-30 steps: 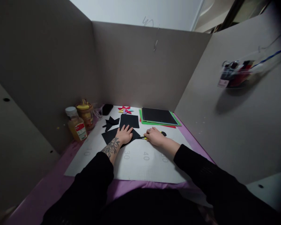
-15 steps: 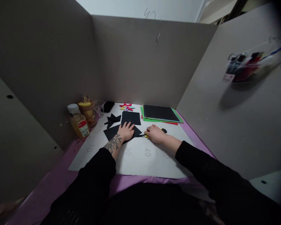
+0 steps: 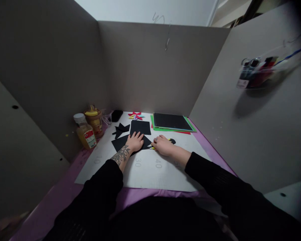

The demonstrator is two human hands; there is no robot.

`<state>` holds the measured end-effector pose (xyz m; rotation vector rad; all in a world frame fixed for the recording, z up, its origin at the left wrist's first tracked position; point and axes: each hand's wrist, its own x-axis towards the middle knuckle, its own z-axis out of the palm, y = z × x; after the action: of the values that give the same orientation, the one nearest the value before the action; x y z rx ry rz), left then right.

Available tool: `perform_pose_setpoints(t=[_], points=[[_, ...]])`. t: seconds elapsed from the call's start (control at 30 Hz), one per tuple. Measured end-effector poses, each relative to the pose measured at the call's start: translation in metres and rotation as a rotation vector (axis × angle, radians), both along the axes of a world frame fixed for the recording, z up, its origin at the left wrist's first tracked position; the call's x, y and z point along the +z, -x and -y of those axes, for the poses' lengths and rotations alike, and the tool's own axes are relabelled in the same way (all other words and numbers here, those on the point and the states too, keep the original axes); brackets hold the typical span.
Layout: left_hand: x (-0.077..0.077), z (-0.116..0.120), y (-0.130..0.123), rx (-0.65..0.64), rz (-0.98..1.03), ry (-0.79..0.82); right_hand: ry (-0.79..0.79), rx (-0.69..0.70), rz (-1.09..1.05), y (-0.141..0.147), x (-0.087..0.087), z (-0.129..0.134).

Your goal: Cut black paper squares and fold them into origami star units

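Observation:
My left hand [image 3: 134,142] lies flat with fingers spread on a black sheet of paper [image 3: 118,143], pressing it to the white numbered mat [image 3: 147,177]. Closed around a yellow-and-black utility knife [image 3: 172,141] is my right hand [image 3: 163,145]; the tool's middle is hidden under the fingers. Its front tip [image 3: 153,148] is at the right corner of the sheet; whether it touches the paper I cannot tell. Behind the left hand lies a black square of paper [image 3: 140,127], and to its left sits a folded black paper shape [image 3: 121,130].
At the back right is a stack of coloured sheets [image 3: 172,121] with black on top. Small coloured paper shapes [image 3: 135,116] and a dark phone [image 3: 117,115] lie at the back. A bottle [image 3: 86,134] and a brown jar [image 3: 94,122] stand left. Grey panels [image 3: 163,67] enclose the table.
My right hand has slid a little left with the utility knife, bringing the tip closer to the black sheet. My left hand stays in place on the paper.

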<state>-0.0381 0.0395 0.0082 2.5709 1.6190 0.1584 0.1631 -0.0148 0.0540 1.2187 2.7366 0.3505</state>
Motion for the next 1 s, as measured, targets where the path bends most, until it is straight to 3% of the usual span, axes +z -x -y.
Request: perform_pose_setpoints(t=[0.13,0.27,0.43,1.0], points=[[0.001,-0.003,0.015,-0.060,-0.005,-0.016,-0.018,0.001,0.011,0.001,0.000,0.002],[0.004,-0.005,0.050,-0.146,-0.051,-0.011,-0.029,0.012,-0.004,0.001,0.001,0.002],[0.003,-0.002,0.080,-0.125,-0.065,-0.027,-0.024,0.015,-0.012,0.001,0.000,0.002],[0.001,-0.001,0.078,-0.095,-0.051,-0.012,0.009,0.029,0.038,0.005,0.004,0.003]])
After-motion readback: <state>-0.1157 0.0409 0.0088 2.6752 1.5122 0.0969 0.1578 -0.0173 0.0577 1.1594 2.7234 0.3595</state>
